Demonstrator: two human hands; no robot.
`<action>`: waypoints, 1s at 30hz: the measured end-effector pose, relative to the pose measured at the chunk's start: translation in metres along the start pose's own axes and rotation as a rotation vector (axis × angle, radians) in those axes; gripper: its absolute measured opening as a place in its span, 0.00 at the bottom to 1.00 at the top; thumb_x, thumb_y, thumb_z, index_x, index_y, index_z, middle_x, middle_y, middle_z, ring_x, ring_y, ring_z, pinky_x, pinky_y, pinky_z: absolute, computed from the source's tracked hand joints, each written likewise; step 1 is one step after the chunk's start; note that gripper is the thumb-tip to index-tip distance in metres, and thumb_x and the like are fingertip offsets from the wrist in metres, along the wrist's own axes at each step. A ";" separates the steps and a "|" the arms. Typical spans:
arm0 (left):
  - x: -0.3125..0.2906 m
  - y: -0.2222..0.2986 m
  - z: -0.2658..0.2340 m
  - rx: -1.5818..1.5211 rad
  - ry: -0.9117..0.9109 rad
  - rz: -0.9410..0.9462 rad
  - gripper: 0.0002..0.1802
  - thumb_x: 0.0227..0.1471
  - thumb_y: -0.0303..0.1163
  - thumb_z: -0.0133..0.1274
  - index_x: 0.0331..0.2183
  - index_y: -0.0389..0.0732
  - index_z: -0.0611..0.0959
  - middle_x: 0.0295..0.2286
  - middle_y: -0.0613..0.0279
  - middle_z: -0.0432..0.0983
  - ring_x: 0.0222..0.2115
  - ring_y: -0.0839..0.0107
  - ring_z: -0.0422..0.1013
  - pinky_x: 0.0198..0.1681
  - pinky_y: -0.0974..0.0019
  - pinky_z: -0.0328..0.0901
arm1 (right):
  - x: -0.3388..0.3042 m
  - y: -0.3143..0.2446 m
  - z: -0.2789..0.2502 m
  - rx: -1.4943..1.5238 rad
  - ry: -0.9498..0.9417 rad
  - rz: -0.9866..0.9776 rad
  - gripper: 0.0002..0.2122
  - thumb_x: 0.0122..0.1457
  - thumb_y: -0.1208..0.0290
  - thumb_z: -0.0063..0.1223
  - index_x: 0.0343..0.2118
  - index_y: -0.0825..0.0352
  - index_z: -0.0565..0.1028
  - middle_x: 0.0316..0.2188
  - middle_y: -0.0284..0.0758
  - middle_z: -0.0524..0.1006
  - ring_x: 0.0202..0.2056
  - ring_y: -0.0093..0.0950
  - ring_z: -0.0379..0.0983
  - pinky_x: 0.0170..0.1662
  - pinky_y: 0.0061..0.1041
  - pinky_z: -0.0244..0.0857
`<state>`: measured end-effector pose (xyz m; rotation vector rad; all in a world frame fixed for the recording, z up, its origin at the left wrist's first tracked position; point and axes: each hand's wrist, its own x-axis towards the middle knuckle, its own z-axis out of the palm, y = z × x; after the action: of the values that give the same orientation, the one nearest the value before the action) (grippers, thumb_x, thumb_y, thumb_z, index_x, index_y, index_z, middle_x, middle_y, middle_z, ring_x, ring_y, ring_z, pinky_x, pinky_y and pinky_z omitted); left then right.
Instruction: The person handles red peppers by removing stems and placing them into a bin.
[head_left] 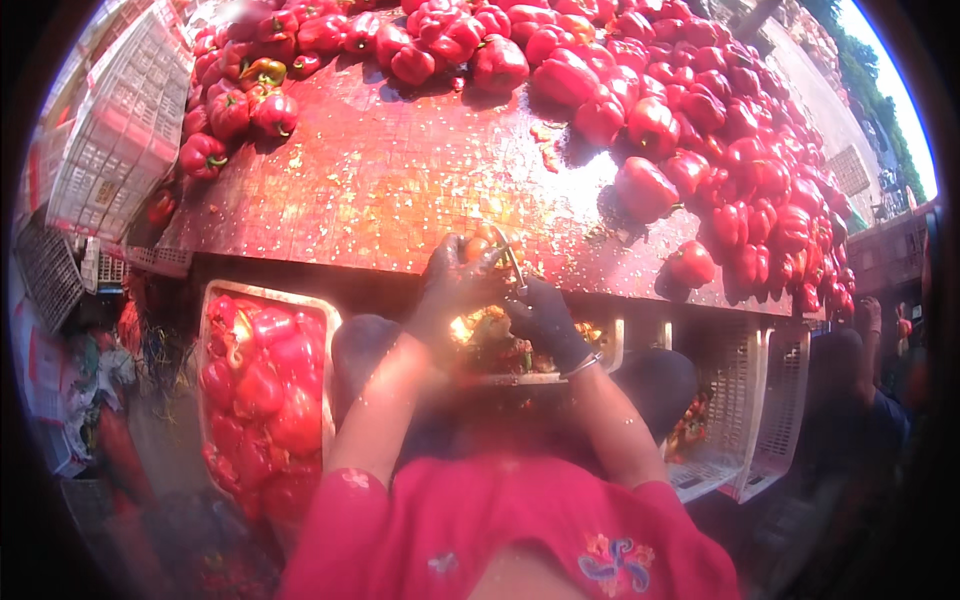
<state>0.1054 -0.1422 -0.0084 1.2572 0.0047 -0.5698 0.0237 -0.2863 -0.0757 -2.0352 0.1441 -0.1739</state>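
Both my hands wear dark gloves and meet at the near edge of the red, seed-strewn table (370,170). My left hand (452,275) is closed round a red bell pepper (484,242), which its fingers partly cover. In my right hand (548,318) is a thin, curved metal tool like a small knife (514,262), its working end against the pepper. Its tip is too blurred to make out. Below my hands, between my knees, a light-coloured crate (520,379) holds yellowish and reddish pepper scraps (487,332).
Whole red bell peppers (760,190) are heaped along the table's far and right sides. At my left stands a crate (207,300) of red peppers (260,385). White crates (125,130) are stacked far left; more crates (735,400) stand right. Another person's arm (870,345) shows at far right.
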 end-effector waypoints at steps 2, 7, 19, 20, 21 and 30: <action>-0.001 0.004 0.000 0.134 0.008 0.013 0.18 0.44 0.39 0.58 0.30 0.36 0.72 0.25 0.62 0.71 0.25 0.77 0.68 0.28 0.71 0.65 | 0.005 -0.009 -0.004 0.011 -0.054 0.100 0.08 0.45 0.71 0.49 0.22 0.71 0.68 0.16 0.43 0.68 0.20 0.38 0.67 0.25 0.33 0.60; 0.016 -0.033 -0.009 0.537 0.166 0.130 0.26 0.39 0.47 0.60 0.33 0.36 0.73 0.26 0.61 0.72 0.28 0.75 0.68 0.31 0.68 0.64 | -0.018 -0.010 -0.017 -0.172 -0.117 0.045 0.03 0.50 0.75 0.47 0.24 0.68 0.71 0.14 0.28 0.67 0.14 0.18 0.63 0.16 0.18 0.56; -0.007 -0.009 0.002 -0.180 -0.267 0.132 0.16 0.49 0.36 0.52 0.37 0.36 0.72 0.32 0.65 0.71 0.33 0.78 0.66 0.37 0.72 0.62 | 0.013 -0.081 -0.043 0.534 0.059 0.260 0.16 0.49 0.70 0.55 0.40 0.71 0.70 0.26 0.32 0.75 0.23 0.16 0.69 0.24 0.15 0.62; -0.010 -0.002 0.003 -0.104 -0.245 0.129 0.16 0.50 0.37 0.51 0.37 0.36 0.72 0.31 0.65 0.71 0.33 0.78 0.65 0.37 0.72 0.62 | 0.018 -0.086 -0.041 0.629 0.054 0.242 0.17 0.49 0.71 0.55 0.42 0.71 0.70 0.28 0.32 0.76 0.24 0.16 0.70 0.24 0.15 0.62; -0.008 -0.005 0.003 -0.076 -0.272 0.191 0.15 0.51 0.37 0.49 0.36 0.35 0.73 0.31 0.64 0.70 0.32 0.78 0.65 0.37 0.72 0.62 | 0.021 -0.086 -0.043 0.609 -0.003 0.257 0.17 0.49 0.71 0.55 0.41 0.71 0.70 0.28 0.32 0.76 0.25 0.16 0.70 0.25 0.15 0.63; 0.005 -0.051 -0.009 0.125 -0.123 0.296 0.14 0.55 0.35 0.41 0.33 0.34 0.76 0.34 0.58 0.73 0.35 0.73 0.69 0.41 0.68 0.64 | 0.009 -0.023 -0.044 0.452 -0.240 0.192 0.11 0.50 0.75 0.49 0.38 0.70 0.71 0.28 0.28 0.74 0.27 0.19 0.71 0.31 0.22 0.66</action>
<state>0.0915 -0.1455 -0.0588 1.3122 -0.3197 -0.3937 0.0248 -0.3163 -0.0348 -1.5662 0.1349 0.1486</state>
